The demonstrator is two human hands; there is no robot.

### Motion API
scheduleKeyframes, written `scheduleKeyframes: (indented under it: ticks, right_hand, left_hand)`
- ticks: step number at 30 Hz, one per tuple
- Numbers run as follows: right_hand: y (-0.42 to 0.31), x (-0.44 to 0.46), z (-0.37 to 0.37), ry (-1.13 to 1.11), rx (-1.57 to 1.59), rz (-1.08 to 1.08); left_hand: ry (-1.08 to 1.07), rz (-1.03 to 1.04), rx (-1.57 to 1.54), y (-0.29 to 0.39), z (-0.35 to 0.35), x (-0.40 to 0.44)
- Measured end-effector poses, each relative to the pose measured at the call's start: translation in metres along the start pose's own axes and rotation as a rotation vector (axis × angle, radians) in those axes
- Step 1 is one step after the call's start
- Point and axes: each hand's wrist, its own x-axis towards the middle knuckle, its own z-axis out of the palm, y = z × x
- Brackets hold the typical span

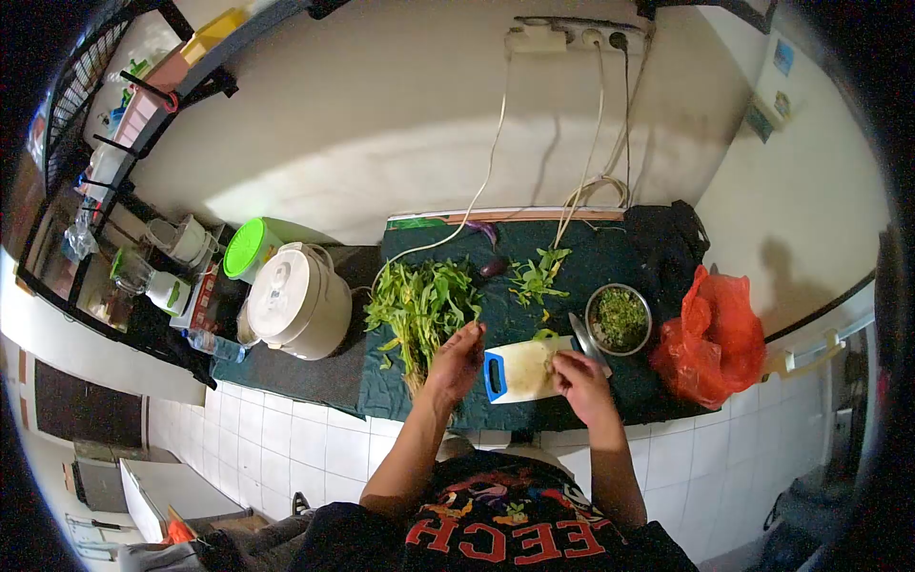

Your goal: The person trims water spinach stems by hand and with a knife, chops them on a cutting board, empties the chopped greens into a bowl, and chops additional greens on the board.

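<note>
My left hand (457,362) is beside a large bunch of leafy greens (419,310), at the bunch's lower right. Its fingers are curled together, and whatever they hold is too small to make out. Over the right part of a white cutting board (519,374) with a blue handle is my right hand (581,383), fingers pinched; their contents are hidden. A knife (583,336) lies between the board and a metal bowl (650,334) of chopped greens (618,319). A small piece of green (545,335) touches the board's far edge.
Loose leaves (541,276) and purple eggplants (494,267) lie farther back on the dark green cloth (515,319). A red plastic bag (710,343) sits at right. To the left stand a white rice cooker (303,303) and a green-lidded container (250,248). Power cords (496,157) hang down the wall.
</note>
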Motion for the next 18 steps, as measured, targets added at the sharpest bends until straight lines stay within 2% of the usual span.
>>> scheduleKeyframes:
  ticks: [1,4,7,11,14,16,18]
  right_hand:
    - [0.000,0.001,-0.001,0.109,0.064,-0.041]
    - [0.005,0.011,0.003,0.128,0.163,-0.056]
    - [0.009,0.013,0.018,0.136,0.231,-0.087]
    - [0.018,0.010,0.031,0.168,0.145,-0.110]
    - [0.022,0.008,0.033,0.252,-0.138,-0.119]
    - [0.025,0.005,0.034,0.256,-0.168,-0.117]
    - [0.027,0.003,0.034,0.262,-0.199,-0.121]
  left_hand:
    - [0.000,-0.008,0.000,-0.004,-0.002,0.000]
    - [-0.008,-0.144,0.178,-0.021,0.010,-0.008]
    - [0.023,-0.267,0.183,-0.035,0.025,-0.022]
    - [0.058,-0.269,0.210,-0.050,0.042,-0.034]
    - [-0.006,-0.287,0.201,-0.054,0.040,-0.040]
    - [-0.018,-0.273,0.189,-0.059,0.039,-0.041]
    - [0.054,-0.259,0.211,-0.064,0.038,-0.043]
